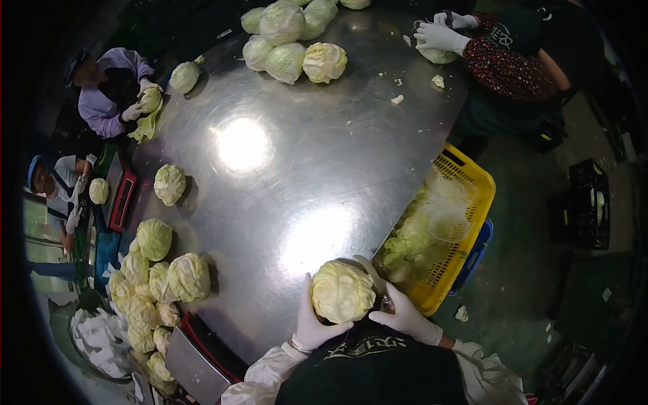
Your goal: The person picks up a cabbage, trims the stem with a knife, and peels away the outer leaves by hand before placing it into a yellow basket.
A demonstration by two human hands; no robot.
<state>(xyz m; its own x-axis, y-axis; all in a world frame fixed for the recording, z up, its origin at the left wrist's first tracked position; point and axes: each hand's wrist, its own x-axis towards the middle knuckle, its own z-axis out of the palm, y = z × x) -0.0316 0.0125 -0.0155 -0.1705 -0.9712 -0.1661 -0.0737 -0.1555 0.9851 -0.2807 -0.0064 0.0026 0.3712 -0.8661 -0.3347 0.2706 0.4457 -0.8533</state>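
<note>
A pale, trimmed cabbage (343, 291) is held at the near edge of the metal table, close to my body. My white-gloved left hand (312, 318) grips it from the left, thumb along its lower side. To its right, my gloved right hand (407, 317) is closed around the dark handle of a knife (370, 271). The knife's greyish blade runs up along the cabbage's right side, partly hidden. Whether my right fingers also touch the cabbage is hard to make out.
Several cabbages (189, 277) are heaped at the left beside a scale (197, 368), others (282, 23) at the far end. A yellow crate (480, 196) with leaves stands right of the metal table (297, 155). Co-workers handle cabbages at far right and left.
</note>
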